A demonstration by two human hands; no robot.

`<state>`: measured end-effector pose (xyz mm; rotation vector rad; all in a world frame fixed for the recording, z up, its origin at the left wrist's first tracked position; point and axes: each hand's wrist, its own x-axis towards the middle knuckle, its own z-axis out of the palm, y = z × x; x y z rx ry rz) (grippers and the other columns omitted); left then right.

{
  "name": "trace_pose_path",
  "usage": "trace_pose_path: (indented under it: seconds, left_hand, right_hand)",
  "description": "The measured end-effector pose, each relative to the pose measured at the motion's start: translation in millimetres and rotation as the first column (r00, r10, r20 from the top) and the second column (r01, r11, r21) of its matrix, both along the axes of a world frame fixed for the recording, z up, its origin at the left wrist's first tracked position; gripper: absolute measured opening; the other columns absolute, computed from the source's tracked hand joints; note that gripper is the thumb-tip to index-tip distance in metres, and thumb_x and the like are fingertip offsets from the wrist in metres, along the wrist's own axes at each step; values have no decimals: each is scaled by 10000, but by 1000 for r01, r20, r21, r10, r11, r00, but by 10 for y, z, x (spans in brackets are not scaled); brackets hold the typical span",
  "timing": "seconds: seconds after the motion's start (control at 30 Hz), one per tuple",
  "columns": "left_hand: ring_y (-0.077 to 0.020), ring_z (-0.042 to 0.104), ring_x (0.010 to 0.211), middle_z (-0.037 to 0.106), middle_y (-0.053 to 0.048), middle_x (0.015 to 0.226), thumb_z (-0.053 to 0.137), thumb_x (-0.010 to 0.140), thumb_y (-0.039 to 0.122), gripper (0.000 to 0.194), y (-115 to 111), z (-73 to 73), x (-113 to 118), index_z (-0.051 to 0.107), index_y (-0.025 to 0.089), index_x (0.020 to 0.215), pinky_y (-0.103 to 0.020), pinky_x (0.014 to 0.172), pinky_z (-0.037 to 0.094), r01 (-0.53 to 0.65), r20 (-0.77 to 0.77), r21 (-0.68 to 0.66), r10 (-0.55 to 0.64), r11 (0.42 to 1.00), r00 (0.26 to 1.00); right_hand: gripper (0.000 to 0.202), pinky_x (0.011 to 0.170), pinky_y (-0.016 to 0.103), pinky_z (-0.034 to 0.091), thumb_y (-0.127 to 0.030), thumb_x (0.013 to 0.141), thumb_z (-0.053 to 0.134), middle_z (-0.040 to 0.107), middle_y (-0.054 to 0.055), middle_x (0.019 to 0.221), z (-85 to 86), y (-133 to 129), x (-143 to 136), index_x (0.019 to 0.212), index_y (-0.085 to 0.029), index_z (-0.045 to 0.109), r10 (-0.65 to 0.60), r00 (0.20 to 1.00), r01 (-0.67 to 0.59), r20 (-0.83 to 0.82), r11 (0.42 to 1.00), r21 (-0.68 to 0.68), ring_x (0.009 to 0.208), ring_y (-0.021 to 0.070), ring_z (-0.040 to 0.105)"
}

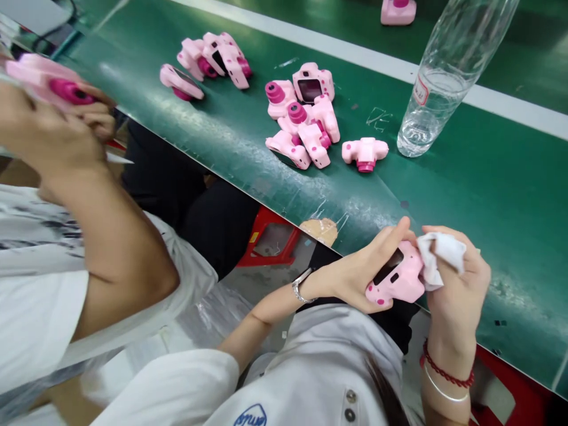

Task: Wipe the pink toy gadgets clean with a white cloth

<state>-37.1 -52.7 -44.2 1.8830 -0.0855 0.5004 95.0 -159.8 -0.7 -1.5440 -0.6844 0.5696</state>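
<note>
My left hand [355, 275], with a watch at the wrist, holds a pink toy camera [397, 278] by its body, dark screen side up, just off the near edge of the green belt [488, 177]. A red bracelet circles the wrist of my right hand [457, 290], which pinches a crumpled white cloth [439, 254] against the camera's right end. Both hands are closed on what they hold.
A heap of pink toy cameras [306, 118] lies mid-belt, with another group [213, 59] farther left and one [398, 10] at the top edge. A clear plastic bottle [439, 77] stands at the right. A co-worker's hand [53, 136] at left holds a pink camera [48, 83]. A red stool [270, 236] is below.
</note>
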Motion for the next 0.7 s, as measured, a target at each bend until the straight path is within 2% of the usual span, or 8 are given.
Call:
trace_pose_path:
  seconds: [0.1,0.2,0.27,0.37,0.43,0.5,0.6,0.7]
  left_hand:
    - [-324,442,1355,398,-112,1506,772,730,355,1284,-18,-77,37,-181,367,1589,-549,1147,379,-22,179,-15,25,1000,983]
    - [-280,506,1263,448,-94,1420,791,745,383,1289,-22,-78,55,-186,375,1585,-520,1122,405,-56,241,-15,58,998,969]
    - [-267,502,1271,446,-82,1418,776,767,386,1272,-17,-36,41,-203,380,1579,-496,1122,411,-69,225,-8,69,998,972]
    - [-287,449,1342,392,-85,1493,722,796,353,1208,-8,28,-3,-192,377,1584,-500,1136,400,-59,191,-3,58,998,980]
    - [-312,401,1386,343,-106,1537,700,792,310,1184,-10,31,-23,-170,361,1594,-515,1145,385,-60,170,0,59,998,984]
    - [-337,361,1411,304,-133,1556,702,776,287,1187,-22,-3,-20,-149,337,1603,-529,1146,373,-88,142,9,86,996,986]
    - [-328,407,1346,343,-139,1512,735,740,320,1246,-43,-75,23,-170,325,1597,-522,1125,393,-112,160,25,107,993,981]
    - [-306,456,1266,424,-114,1421,726,712,322,1264,-44,-95,61,-183,336,1591,-500,1090,428,-119,172,66,106,991,979]
  right_hand:
    - [199,403,256,343,-465,858,686,633,-26,688,-84,57,0,921,-277,693,8,947,18,-322,997,79,460,110,474]
    - [243,375,252,326,-519,839,712,651,-20,741,-59,57,-1,879,-288,647,67,919,-7,-389,988,152,466,110,496]
    - [181,464,249,431,-440,834,747,694,-2,907,15,18,-22,860,-287,654,143,937,-82,-318,977,199,644,130,626]
    - [104,702,271,525,-262,804,787,688,6,1028,133,-33,-84,875,-282,714,189,982,-187,-2,970,158,939,158,664]
    - [113,695,258,501,-204,797,782,685,-2,926,164,-18,-125,877,-268,734,79,977,-98,197,991,92,875,140,643]
    - [94,616,243,466,-214,793,779,680,-13,834,138,39,-142,868,-250,735,-70,967,57,245,997,61,745,121,612]
    - [130,533,241,442,-317,783,780,683,-7,796,43,143,-107,854,-226,722,-141,990,141,5,990,8,636,116,581]
    - [204,468,241,397,-418,790,755,676,3,789,-21,180,-31,824,-225,699,-169,955,176,-245,984,7,573,110,537]
